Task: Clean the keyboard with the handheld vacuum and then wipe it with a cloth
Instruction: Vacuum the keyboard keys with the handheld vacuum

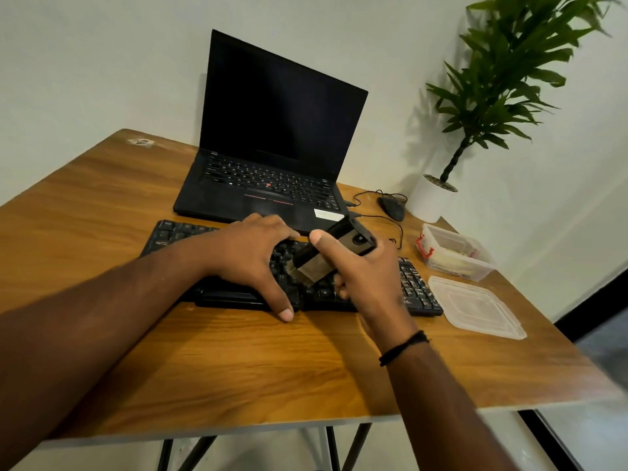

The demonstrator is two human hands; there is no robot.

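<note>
A black external keyboard [416, 288] lies across the middle of the wooden table [238, 362]. My right hand [365, 277] grips a small dark handheld vacuum [339, 241], tilted, with its brush nozzle down on the keys near the keyboard's middle. My left hand [251, 256] rests spread over the keyboard's left-centre, thumb on the table at its front edge, holding the keyboard steady. Both hands hide much of the keys. No cloth can be made out; something pale lies in the plastic box.
An open black laptop [272, 137] stands just behind the keyboard. A wired mouse [391, 207] and a white plant pot [429, 200] sit at the back right. A clear plastic box [455, 251] and its loose lid [475, 307] lie right of the keyboard.
</note>
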